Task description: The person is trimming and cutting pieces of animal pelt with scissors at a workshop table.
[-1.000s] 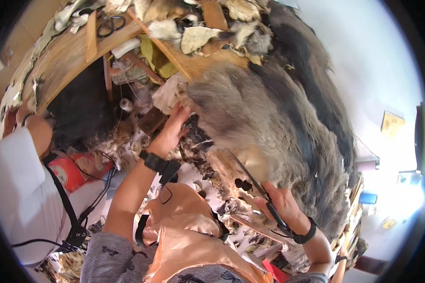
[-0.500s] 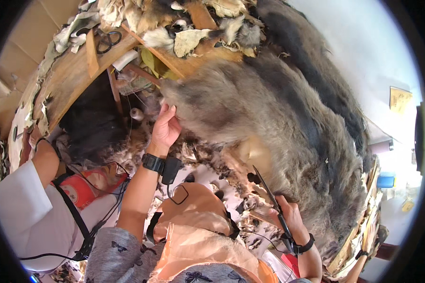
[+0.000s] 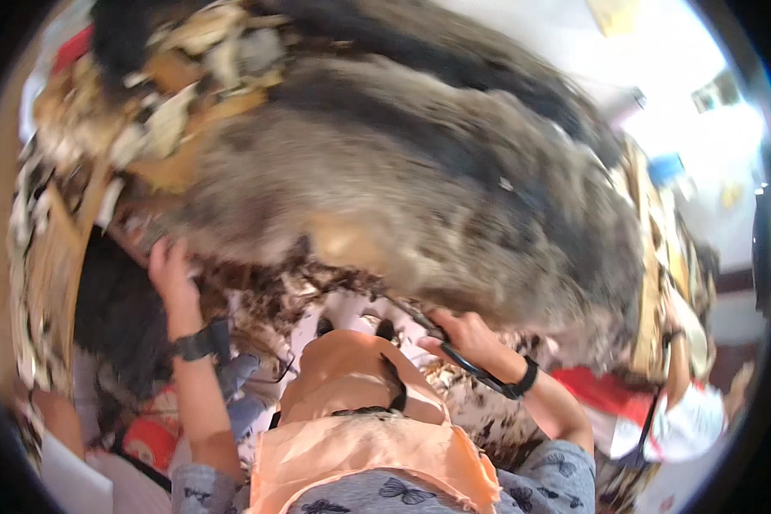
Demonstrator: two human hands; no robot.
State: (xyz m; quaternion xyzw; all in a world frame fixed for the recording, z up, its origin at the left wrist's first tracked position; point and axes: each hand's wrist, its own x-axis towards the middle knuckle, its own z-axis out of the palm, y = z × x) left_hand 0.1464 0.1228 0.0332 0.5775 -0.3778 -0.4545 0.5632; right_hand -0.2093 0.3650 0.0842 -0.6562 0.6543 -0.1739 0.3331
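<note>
A large grey-brown fur pelt [image 3: 454,223] with dark bands spreads before me, its near edge hanging toward me. My left hand [image 3: 175,272] is at the pelt's left end, its fingers closed on the edge, though motion blurs the fingertips. Below the near edge, my right hand [image 3: 473,340] grips a pair of long black scissors [image 3: 409,310]. Their blade points up and left toward the pelt's underside, and the dark handle runs back under my palm to the wrist. A bare tan patch [image 3: 347,240] shows between the hands on the pelt.
Fur and hide scraps [image 3: 170,120] are heaped at the far left beside a wooden board [image 3: 60,257]. Dark fluff litters the floor by my orange apron [image 3: 343,377]. Another person's arm [image 3: 678,343] reaches in at the right; a second arm [image 3: 60,424] is at lower left.
My view has swung right, so the pelt and scraps sit further left. The left hand stays at the pelt's left end; the scissors are tilted flatter, nearer the pelt's lower edge.
</note>
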